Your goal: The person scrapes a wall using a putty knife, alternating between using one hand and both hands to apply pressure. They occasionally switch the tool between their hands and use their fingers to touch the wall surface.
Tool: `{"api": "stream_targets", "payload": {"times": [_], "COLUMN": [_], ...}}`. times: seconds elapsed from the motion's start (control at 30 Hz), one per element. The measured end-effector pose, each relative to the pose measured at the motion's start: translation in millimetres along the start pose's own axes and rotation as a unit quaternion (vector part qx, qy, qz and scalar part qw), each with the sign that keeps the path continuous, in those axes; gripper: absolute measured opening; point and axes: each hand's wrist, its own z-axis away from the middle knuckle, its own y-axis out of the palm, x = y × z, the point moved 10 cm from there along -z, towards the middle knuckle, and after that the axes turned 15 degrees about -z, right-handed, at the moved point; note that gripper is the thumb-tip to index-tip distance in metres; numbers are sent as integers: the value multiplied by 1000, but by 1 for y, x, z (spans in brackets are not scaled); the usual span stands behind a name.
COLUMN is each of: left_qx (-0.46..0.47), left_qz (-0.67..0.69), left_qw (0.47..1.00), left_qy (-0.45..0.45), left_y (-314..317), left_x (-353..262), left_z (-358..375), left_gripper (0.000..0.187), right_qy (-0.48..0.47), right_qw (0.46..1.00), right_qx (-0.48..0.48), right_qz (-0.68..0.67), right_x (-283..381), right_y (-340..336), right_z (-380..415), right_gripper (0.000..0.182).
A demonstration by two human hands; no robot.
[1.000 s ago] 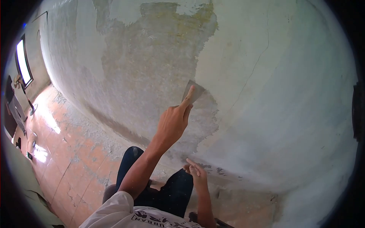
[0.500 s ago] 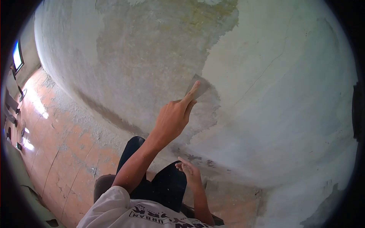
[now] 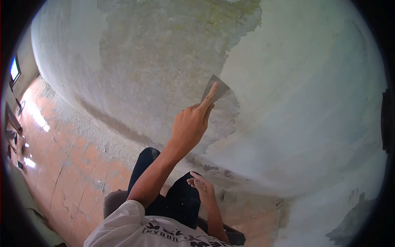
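My left hand (image 3: 190,123) is closed around a putty knife, its index finger stretched along the flat grey blade (image 3: 219,91). The handle is hidden in my palm. The blade lies at the wall (image 3: 279,136), by the ragged border between bare grey-brown plaster (image 3: 164,61) and a pale coating. Lower down, my right hand (image 3: 203,188) hovers by my right knee with nothing in it. Its fingers are partly bent and apart.
Grey scrapings (image 3: 98,142) lie along the foot of the wall on orange floor tiles (image 3: 49,173). I sit low, knees near the wall, on a dark seat (image 3: 114,202). At far left are a fan-like stand (image 3: 20,108) and a bright window (image 3: 15,70).
The blade's angle has changed slightly and more of it shows beside my index finger. My right hand is a little further left in view. The whole view has shifted slightly.
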Motion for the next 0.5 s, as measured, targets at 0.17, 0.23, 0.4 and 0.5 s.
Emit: {"api": "stream_targets", "payload": {"times": [0.17,0.23,0.4,0.5], "left_qx": [0,-48,43,94], "left_qz": [-9,10,117,238], "left_qw": [1000,998,992,966], "left_qy": [2,28,5,-38], "left_y": [-17,-20,30,49], "left_x": [-7,-9,15,22], "left_z": [-13,-12,31,62], "left_gripper": [65,65,74,82], "right_qy": [21,11,10,-59], "right_qw": [999,1000,999,988], "right_qx": [27,29,-30,-80], "right_qz": [4,-7,-39,-121], "right_x": [-7,-4,12,75], "right_y": [14,17,10,25], "right_z": [-3,-7,-33,-75], "right_gripper": [48,47,59,72]}}
